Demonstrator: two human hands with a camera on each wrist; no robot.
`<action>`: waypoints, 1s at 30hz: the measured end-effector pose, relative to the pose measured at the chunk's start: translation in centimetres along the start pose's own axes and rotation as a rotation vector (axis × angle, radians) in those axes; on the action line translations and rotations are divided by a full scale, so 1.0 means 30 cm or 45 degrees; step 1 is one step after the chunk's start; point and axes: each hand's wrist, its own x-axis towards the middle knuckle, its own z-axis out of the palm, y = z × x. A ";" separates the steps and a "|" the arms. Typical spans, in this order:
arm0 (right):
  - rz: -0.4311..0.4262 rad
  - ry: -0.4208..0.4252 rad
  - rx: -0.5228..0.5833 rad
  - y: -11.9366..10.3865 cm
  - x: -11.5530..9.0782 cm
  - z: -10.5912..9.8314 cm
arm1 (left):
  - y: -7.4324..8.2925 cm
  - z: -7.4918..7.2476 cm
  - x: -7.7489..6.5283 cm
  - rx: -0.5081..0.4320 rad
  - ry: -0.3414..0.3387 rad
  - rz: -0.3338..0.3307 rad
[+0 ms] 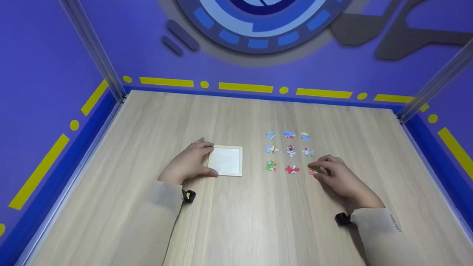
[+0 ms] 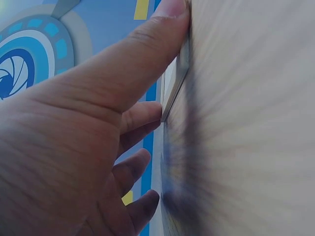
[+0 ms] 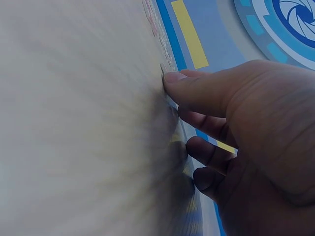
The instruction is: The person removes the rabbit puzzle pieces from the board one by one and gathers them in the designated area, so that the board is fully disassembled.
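Note:
A square wooden puzzle tray [image 1: 241, 162] with a pale, bare inside lies flat on the table. My left hand [image 1: 189, 162] holds it at its left side, thumb at the near edge and forefinger at the far corner. To the right, several small jigsaw pieces lie spaced in rows, among them a red piece [image 1: 292, 169] and a green one [image 1: 271, 166]. At the near right corner of these rows, my right hand [image 1: 338, 177] pinches a red and green jigsaw piece [image 1: 312, 171] between thumb and forefinger, low at the tabletop. The fingers partly hide that piece.
The wood-grain table [image 1: 236, 221] is bounded by a blue back wall [image 1: 251, 70] with yellow marks and by side walls. More jigsaw pieces, such as a blue one [image 1: 270, 134], lie in the far row. Each wrist wears a black band.

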 end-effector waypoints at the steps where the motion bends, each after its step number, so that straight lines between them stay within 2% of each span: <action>1: -0.002 -0.002 0.001 0.000 -0.001 0.000 | 0.001 0.000 -0.002 0.002 -0.002 -0.001; 23: 0.003 0.014 0.015 -0.003 -0.009 0.001 | 0.003 0.001 -0.003 0.028 -0.008 0.000; 30: 0.029 0.047 0.068 -0.017 -0.001 -0.001 | 0.001 -0.003 -0.019 0.087 -0.016 0.027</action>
